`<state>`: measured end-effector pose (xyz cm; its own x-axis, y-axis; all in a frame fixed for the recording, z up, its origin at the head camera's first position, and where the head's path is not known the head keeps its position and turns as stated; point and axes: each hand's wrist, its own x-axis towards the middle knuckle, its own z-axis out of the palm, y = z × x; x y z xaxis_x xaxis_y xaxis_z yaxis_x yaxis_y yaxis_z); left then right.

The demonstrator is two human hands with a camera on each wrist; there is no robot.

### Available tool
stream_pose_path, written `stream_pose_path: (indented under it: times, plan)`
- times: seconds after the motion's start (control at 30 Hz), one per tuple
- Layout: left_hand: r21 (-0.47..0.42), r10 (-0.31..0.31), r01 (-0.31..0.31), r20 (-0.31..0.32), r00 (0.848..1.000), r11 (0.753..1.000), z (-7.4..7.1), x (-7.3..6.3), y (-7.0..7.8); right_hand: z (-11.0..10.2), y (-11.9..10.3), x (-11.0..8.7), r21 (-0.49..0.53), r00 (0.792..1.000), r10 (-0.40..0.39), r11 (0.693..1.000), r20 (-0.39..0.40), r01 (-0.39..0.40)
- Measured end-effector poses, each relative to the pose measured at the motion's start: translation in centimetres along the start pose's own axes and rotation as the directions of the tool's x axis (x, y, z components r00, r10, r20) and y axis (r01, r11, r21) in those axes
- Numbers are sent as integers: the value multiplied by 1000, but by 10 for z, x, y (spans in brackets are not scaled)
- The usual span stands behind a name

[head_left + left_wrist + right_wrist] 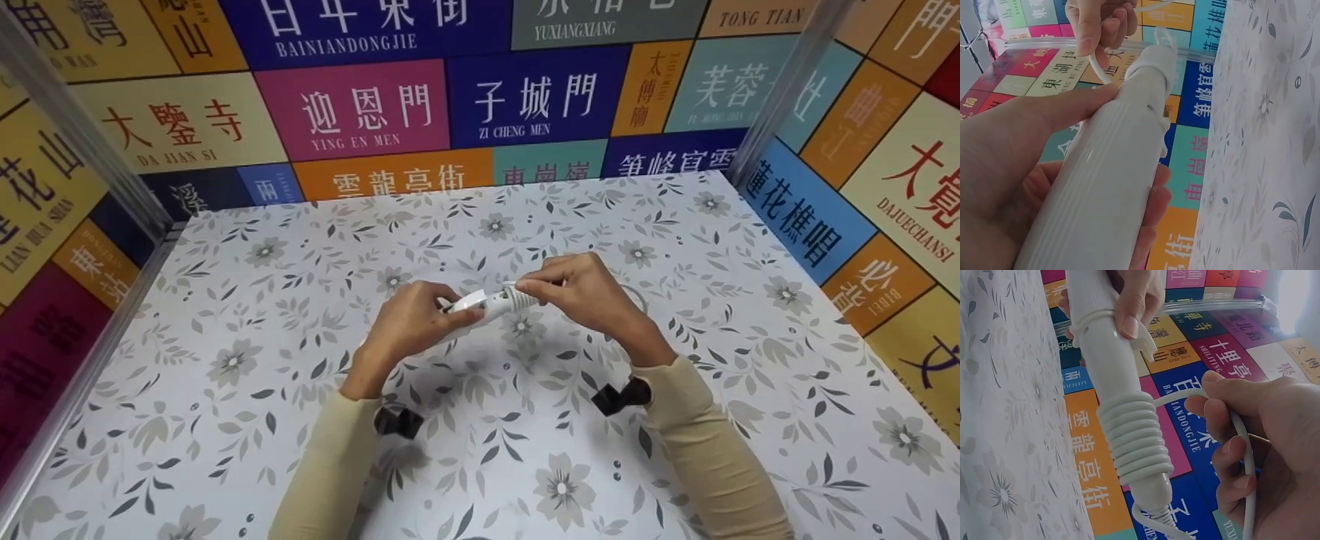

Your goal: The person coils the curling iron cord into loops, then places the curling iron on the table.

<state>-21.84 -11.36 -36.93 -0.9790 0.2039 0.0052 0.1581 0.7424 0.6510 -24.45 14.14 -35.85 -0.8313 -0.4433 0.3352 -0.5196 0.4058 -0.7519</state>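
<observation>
I see the white appliance [1109, 360] gripped in the left hand [412, 319], slanting above the table [487, 405], its white cord [1135, 439] wound in close turns round it just past that hand's fingers. On the other side of those turns, the right hand [581, 292] holds the loose run of cord with thumb and curled fingers. Below both hands I have the table's flowered surface, behind them beige sleeves [330, 465], and beyond them coloured sign panels [352, 105].
</observation>
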Motion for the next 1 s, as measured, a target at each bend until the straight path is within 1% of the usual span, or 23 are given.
stream_pose_path:
  times: [0.17,0.27,0.43,0.53,0.7,0.8,1.0]
  plan:
    - [-24,-39,38,-47,998,999,-2,0,1,1,-1,0,18,1000,-17,1000,26,16]
    - [-46,-50,46,-77,996,998,-4,0,2,1,-1,0,13,999,-24,1000,39,23]
    - [-98,-52,42,-102,993,994,-7,0,2,1,-1,0,7,998,-34,999,60,34]
    - [-120,-48,35,-107,993,992,-9,-2,3,0,0,0,14,994,-41,999,99,40]
    - [-149,-48,29,-130,990,988,-13,-5,6,-3,1,-1,49,978,-66,997,200,58]
    - [-175,-54,29,-141,989,984,-15,-7,9,-4,4,0,61,968,-71,996,240,58]
    - [-189,-35,5,-158,987,982,-17,-9,12,-1,18,4,53,953,-32,998,300,17]
